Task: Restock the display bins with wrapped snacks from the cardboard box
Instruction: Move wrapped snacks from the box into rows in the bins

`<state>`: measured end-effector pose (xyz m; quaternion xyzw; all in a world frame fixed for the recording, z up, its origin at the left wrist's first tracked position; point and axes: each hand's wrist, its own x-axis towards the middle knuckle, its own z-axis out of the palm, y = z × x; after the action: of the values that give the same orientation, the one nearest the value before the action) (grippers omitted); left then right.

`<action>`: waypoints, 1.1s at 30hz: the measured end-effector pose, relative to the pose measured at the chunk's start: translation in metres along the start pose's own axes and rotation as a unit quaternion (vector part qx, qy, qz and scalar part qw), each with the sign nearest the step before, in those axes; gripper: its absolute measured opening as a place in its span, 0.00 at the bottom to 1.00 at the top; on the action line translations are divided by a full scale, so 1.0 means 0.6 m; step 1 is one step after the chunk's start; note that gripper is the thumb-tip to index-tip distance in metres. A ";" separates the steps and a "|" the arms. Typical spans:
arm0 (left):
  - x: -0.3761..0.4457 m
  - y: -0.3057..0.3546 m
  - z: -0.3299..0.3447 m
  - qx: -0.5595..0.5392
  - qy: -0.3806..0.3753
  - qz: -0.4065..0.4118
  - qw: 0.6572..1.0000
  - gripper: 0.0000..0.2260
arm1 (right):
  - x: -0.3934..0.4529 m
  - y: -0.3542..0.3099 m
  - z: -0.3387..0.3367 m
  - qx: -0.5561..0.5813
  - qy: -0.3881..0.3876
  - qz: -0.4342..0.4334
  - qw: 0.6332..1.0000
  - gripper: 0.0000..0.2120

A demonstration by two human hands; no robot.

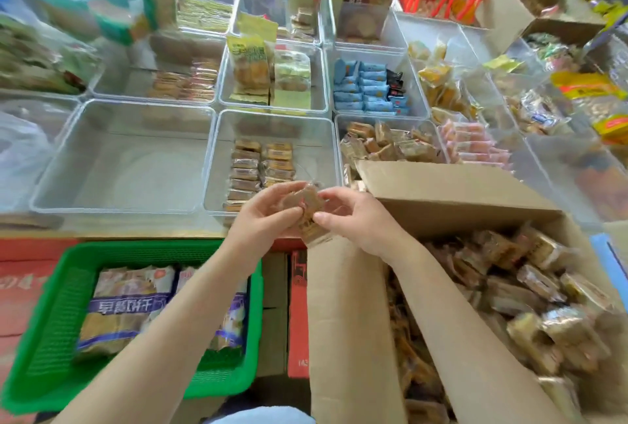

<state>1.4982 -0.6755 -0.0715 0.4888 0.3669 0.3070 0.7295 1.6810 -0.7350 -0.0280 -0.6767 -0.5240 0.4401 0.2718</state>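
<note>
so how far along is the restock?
Done: two short rows of snacks sit in the front middle bin. In hand: both hands, left and right, hold a few wrapped snacks. Left: the cardboard box looks nearly full.

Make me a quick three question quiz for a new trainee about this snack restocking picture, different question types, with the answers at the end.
1. True or false: both hands hold wrapped snacks between them, in front of the clear bin with two neat rows of brown snacks.
2. Multiple choice: what colour is the basket under the left forearm? A red, B green, C blue.
3. Fill in: the supply of loose snacks sits in an open ______ box at the right.

Key: 1 true. 2 B. 3 cardboard.
</note>
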 end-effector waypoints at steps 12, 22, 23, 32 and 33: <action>0.206 -0.155 -0.227 0.638 0.082 0.032 0.765 0.17 | 0.372 0.038 0.041 -0.368 0.194 0.087 0.905 0.12; 0.208 -0.186 -0.232 0.664 0.063 0.063 0.743 0.18 | 0.481 0.153 0.119 -0.578 0.041 0.112 0.807 0.15; 0.208 -0.187 -0.232 0.666 0.063 0.063 0.741 0.18 | 0.478 0.159 0.121 -0.550 0.036 0.130 0.824 0.14; 0.208 -0.182 -0.231 0.682 0.051 0.044 0.728 0.20 | 0.445 0.136 0.104 -0.431 -0.084 0.189 0.879 0.29; 0.208 -0.180 -0.231 0.682 0.045 0.039 0.729 0.21 | 0.438 0.123 0.099 -0.418 -0.082 0.177 0.887 0.24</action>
<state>1.4597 -0.5434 -0.2371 0.8541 0.4910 0.0239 0.1699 1.6804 -0.5136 -0.1987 -0.7706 -0.5512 0.2754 -0.1628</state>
